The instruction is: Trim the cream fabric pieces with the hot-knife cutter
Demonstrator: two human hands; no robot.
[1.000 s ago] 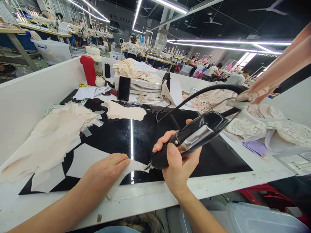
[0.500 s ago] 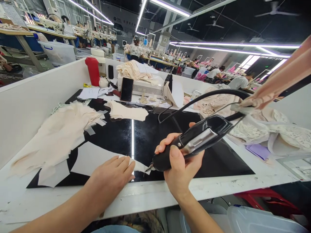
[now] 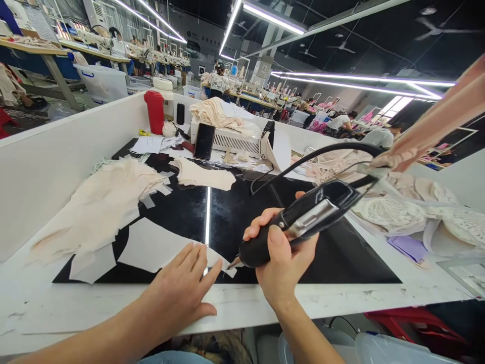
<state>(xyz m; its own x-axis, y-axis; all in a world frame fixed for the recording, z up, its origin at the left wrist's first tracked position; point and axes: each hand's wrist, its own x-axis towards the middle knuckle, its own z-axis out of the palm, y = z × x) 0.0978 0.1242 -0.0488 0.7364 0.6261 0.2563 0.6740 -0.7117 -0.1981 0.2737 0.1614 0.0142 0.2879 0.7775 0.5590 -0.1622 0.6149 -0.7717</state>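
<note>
A pale, curved fabric piece [image 3: 155, 247] lies flat on the glossy black board. My left hand [image 3: 182, 283] rests on its near edge, fingers stretched and thumb apart. Wrapped around the dark body of corded electric scissors [image 3: 299, 222] is my right hand [image 3: 282, 258]. Their narrow metal tip is at the right end of the fabric piece, where a small corner sticks out. Whether the blades are apart is too small to tell. A pinkish fabric strap [image 3: 432, 121] is tied to the back of the scissors from above.
A heap of cream fabric pieces [image 3: 102, 207] lies at left, a smaller stack [image 3: 204, 174] behind. Along the back stand a phone [image 3: 204, 141], a red container [image 3: 154, 112] and a thread spool [image 3: 181, 114]. Lace bra parts [image 3: 394, 212] lie at right. White walls [image 3: 56, 162] border the table.
My left thumb and fingers have spread apart, and the hand has turned slightly on the fabric. The scissors stay at the fabric's right end. The whole view has shifted a little.
</note>
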